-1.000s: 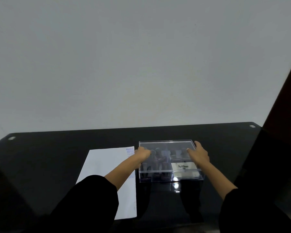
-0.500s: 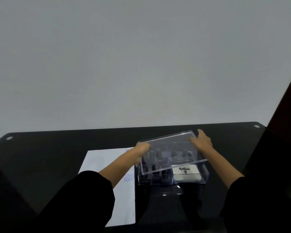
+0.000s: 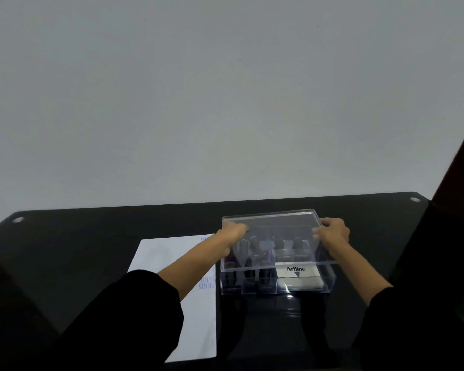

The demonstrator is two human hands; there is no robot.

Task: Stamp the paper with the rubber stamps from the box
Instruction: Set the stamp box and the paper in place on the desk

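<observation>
Fingers of the left hand are curled round the left edge of the clear lid; those of the right hand grip its right edge. The lid is held roughly level, above and apart from the box, which sits on the tabletop. Rubber stamps stand in the box's left compartments; an ink pad lies near right. The paper lies just left of the box and bears faint blue marks. Recommended: keep both grips even, carry the lid to bare tabletop rather than onto the paper, and avoid jolting the box.
</observation>
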